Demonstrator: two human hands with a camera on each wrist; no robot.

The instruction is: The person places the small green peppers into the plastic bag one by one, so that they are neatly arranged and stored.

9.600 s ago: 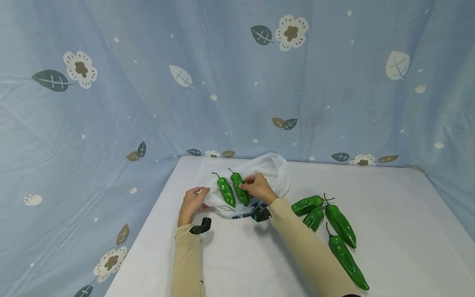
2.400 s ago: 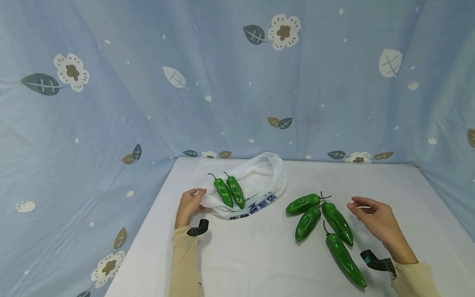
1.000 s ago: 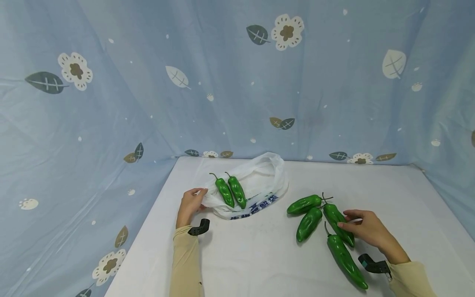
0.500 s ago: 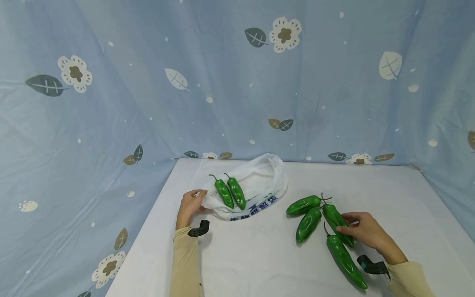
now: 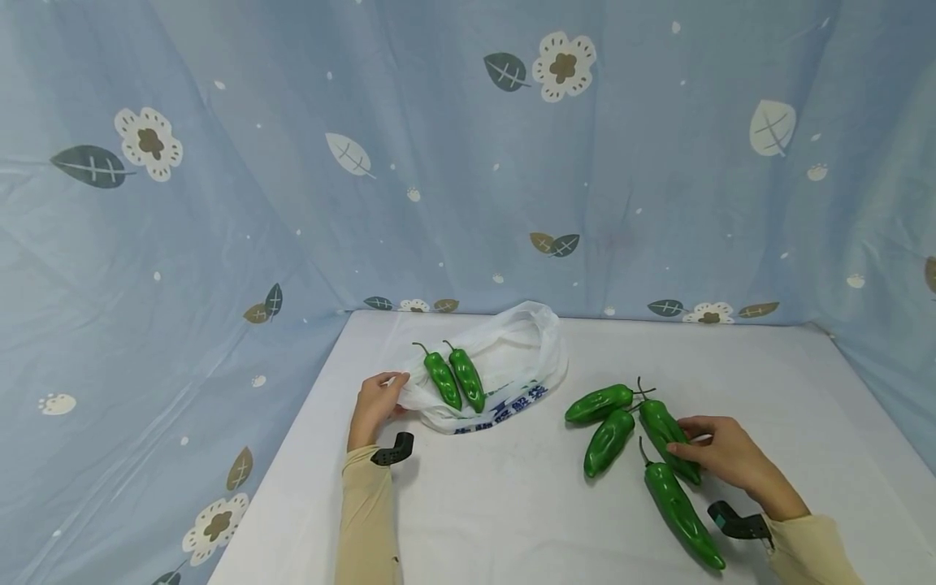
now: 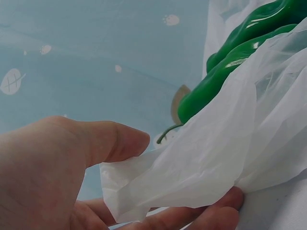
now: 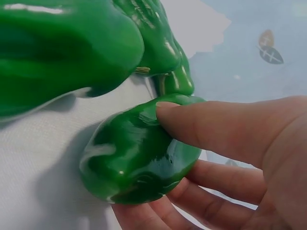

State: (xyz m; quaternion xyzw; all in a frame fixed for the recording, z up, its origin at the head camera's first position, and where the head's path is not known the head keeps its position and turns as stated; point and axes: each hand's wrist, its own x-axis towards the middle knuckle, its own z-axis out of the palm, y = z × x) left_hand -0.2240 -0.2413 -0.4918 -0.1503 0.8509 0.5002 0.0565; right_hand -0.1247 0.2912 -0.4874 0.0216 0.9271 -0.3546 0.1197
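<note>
Thumb and fingers parted, the left hand (image 5: 376,408) pinches a bag (image 6: 194,163) between them, the right hand (image 5: 734,461) a pepper (image 7: 129,155).

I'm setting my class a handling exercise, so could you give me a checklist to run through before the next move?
1. Left grip pinching the white bag: ok.
2. Right grip holding a pepper between thumb and fingers: ok.
3. Opening of the white bag spread apart: ok.
4. Held pepper clear of neighbouring peppers: not ok, stems appear to cross.
5. Held pepper fully off the table: cannot tell.
</note>
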